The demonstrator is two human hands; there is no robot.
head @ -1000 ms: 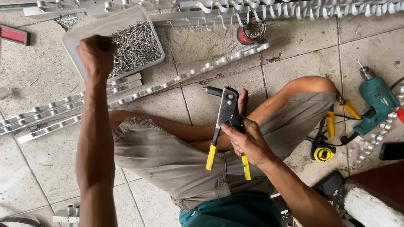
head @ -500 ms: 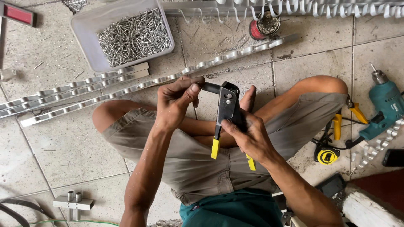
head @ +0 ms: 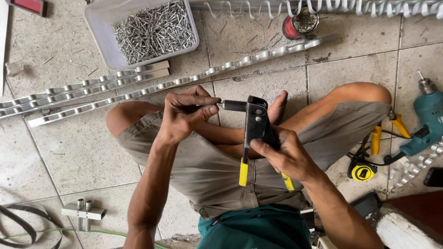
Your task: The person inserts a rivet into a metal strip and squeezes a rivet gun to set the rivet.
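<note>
Your right hand (head: 281,154) grips the rivet gun (head: 254,122), your left hand (head: 184,113) pinches fingers (head: 206,109) at its nose, below the grey tub (head: 99,18) of rivets (head: 154,30) and metal strips (head: 175,83) on the floor (head: 55,152).

Informal metalworking workshop on a stained tiled floor (head: 64,152), grey tub of loose rivets (head: 154,30) near its top edge, long punched metal strips (head: 83,92), teal power drill (head: 427,117) at the right edge, yellow-handled pliers (head: 385,131), small metal bracket (head: 84,211)
</note>
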